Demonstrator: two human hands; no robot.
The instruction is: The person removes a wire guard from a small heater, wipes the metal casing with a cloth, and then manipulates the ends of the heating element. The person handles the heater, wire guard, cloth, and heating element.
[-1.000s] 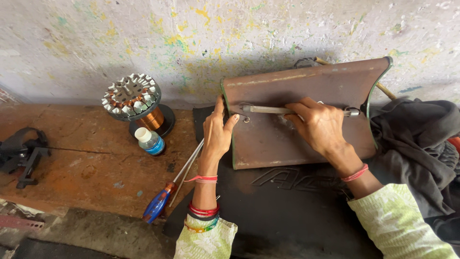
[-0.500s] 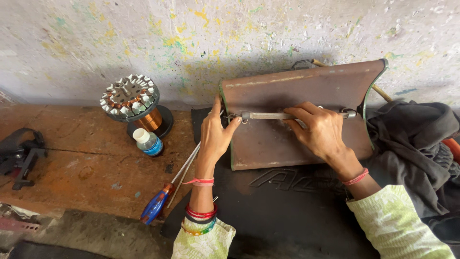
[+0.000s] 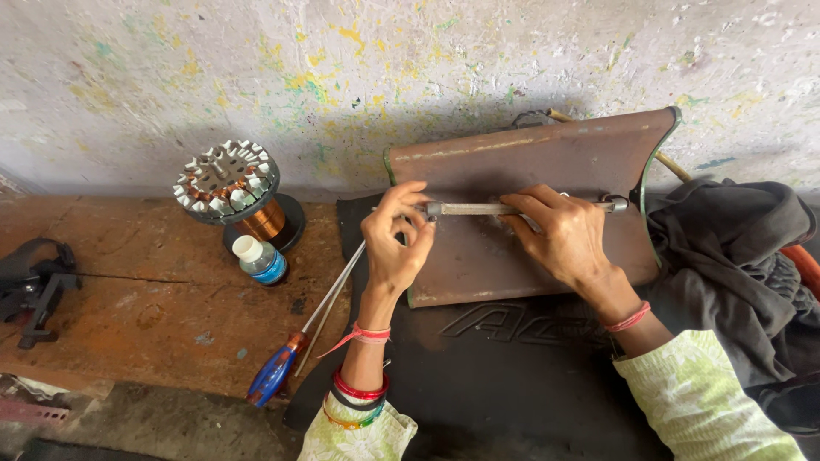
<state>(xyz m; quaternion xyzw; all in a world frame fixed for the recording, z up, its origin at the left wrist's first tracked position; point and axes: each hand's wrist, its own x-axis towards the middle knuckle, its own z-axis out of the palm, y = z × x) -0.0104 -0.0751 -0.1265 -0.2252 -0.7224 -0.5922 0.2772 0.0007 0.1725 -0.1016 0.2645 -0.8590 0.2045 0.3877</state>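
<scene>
Your left hand (image 3: 395, 243) pinches the near end of the metal rod (image 3: 478, 208) with narrow fingers; your right hand (image 3: 565, 235) presses fingers over its middle, holding it across the brown board (image 3: 547, 162) leaning against the wall.

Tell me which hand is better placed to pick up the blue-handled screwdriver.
Probably the left hand: the blue-handled screwdriver lies just beside its forearm, while the right hand rests on the thin metal rod across the brown curved plate.

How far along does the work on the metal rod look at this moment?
Done: the metal rod lies across the brown curved panel. In hand: left hand pinches the rod's end, right hand presses its middle. Left: the screwdriver and wound stator lie untouched.
</scene>
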